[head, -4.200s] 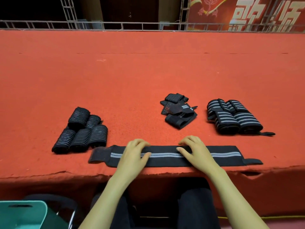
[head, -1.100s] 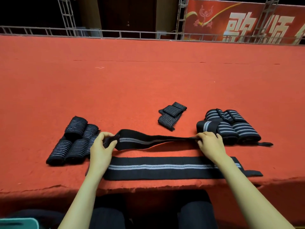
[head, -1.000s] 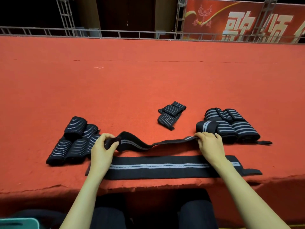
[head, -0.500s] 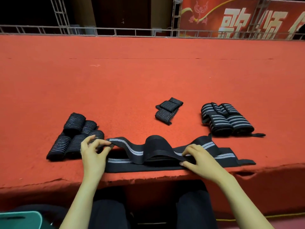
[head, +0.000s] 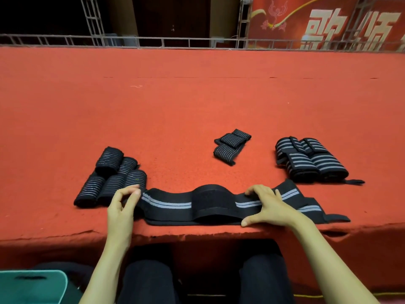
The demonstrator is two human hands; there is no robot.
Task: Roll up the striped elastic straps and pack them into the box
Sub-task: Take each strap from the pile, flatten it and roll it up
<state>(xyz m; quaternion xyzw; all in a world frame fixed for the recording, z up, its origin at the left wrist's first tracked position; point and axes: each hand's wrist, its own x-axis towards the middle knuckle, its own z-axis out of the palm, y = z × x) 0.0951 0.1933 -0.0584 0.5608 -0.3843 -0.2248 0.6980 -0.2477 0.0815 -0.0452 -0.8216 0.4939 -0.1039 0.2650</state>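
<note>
Head view: holds upper strap laid over lower strap at the near edge of desk, likely to line up the pair for rolling. Pinches its left end with left hand; presses the right part flat with right hand, fingers spread, apparently against the middle hump. To the left, finished rolls parked out of the way. At lower left, teal box cut off, interior unseen; lower strap mostly covered by the upper one.

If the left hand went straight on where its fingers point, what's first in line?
Probably the nearest roll of the rolled straps, right beyond the fingertips of the left hand, which pinches the end of the loose strap. Depth is unclear.
</note>
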